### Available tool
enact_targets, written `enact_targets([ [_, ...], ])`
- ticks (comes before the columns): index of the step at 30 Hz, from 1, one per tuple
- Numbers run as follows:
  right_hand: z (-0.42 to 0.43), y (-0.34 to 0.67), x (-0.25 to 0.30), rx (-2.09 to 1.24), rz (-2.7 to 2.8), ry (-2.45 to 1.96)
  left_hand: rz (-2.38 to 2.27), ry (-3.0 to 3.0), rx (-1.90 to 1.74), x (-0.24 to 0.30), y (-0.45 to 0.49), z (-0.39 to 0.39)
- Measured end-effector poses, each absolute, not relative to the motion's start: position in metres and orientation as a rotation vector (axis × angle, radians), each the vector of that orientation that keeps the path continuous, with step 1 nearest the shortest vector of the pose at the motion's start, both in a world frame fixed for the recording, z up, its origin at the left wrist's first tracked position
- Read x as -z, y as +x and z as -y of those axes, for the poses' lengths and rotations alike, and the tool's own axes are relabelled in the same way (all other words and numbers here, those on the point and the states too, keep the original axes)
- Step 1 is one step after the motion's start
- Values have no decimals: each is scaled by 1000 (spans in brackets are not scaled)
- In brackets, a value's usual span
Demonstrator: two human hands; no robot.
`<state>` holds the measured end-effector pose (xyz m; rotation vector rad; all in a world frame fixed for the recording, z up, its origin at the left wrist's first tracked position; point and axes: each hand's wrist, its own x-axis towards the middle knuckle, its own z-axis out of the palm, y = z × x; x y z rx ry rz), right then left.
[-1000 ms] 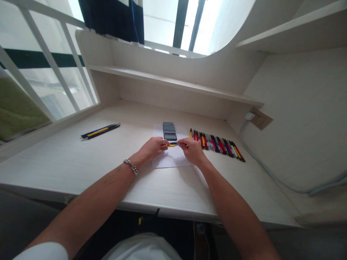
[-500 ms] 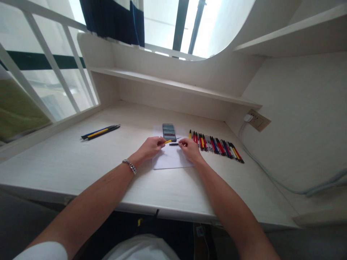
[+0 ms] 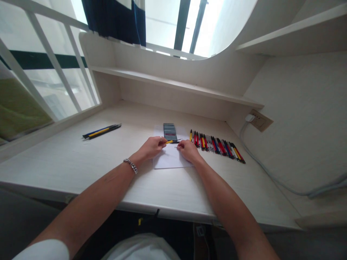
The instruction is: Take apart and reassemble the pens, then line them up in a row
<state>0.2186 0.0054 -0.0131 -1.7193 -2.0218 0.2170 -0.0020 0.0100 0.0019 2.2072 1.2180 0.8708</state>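
Well to the left of the white rectangular sheet of paper (image 3: 173, 159), a small bunch of slim blue, yellow and black pens (image 3: 102, 132) lay on the pale wooden tabletop (image 3: 151, 187). The left hand (image 3: 153, 147), a silver chain bracelet (image 3: 131, 165) at its wrist, reached over the paper's left side; its grip was narrow, holding a slim yellow pen barrel (image 3: 169, 142) that pointed right, over the paper. A slim dark piece (image 3: 176, 142) showed at the barrel's end; whether the two were joined could not be told. A dark rectangular phone (image 3: 170, 132) lay on the paper's far part. Over the paper's right side, the right hand (image 3: 189, 149) kept a narrow pinch on a thin piece (image 3: 176, 147), too small to identify. Right of the paper ran a row of multicoloured pens (image 3: 215, 144); farther right, a beige wall socket (image 3: 261, 121) held a white plug (image 3: 249, 117).
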Motion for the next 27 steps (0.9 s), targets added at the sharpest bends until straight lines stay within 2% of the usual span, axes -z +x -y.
enact_targets([
  [11,4,247,-10,-342,1768,-1324,-1249,2247,-885,0,-6,-13],
  [27,13,241,-15,-230,1870,-1305,-1246,2188,-884,-4,-3,-8],
])
